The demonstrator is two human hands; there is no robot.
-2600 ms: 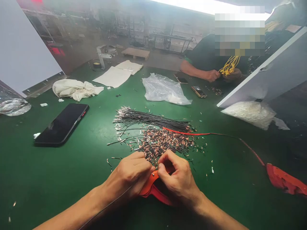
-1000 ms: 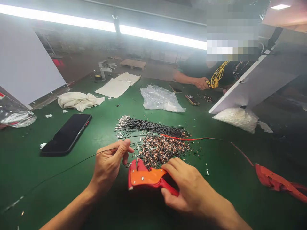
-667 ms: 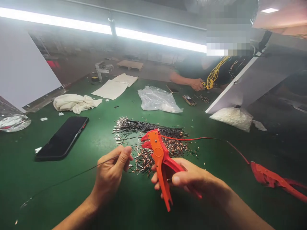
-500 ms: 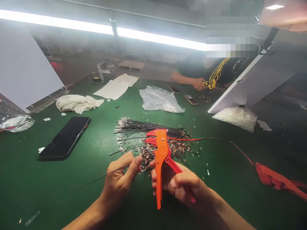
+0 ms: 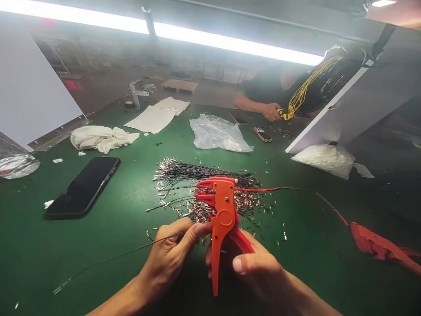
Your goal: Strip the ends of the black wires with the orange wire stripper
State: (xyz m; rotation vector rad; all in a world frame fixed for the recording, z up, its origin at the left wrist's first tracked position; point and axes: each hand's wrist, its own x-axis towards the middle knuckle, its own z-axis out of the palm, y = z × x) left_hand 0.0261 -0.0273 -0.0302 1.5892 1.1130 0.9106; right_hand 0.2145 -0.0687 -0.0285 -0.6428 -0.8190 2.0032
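Orange and red pliers point(image 5: 225, 215) are standing nearly upright at six o'clock, the right hand point(image 5: 258, 263) gripping their spread handles. Fingers curled, the left hand point(image 5: 174, 245) is pinching a black wire point(image 5: 125, 253) that is trailing towards eight o'clock. Both forearms point(image 5: 123, 294) are slanting in from seven and five, the bottom edge cropping them. The pliers are covering the left thumb's tip; whether it is touching them, I cannot tell.

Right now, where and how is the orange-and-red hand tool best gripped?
The orange-and-red hand tool is probably best gripped by its handles, from the lower right, as the right hand does: they spread apart below the head, while the jaws face left, away from that hand.
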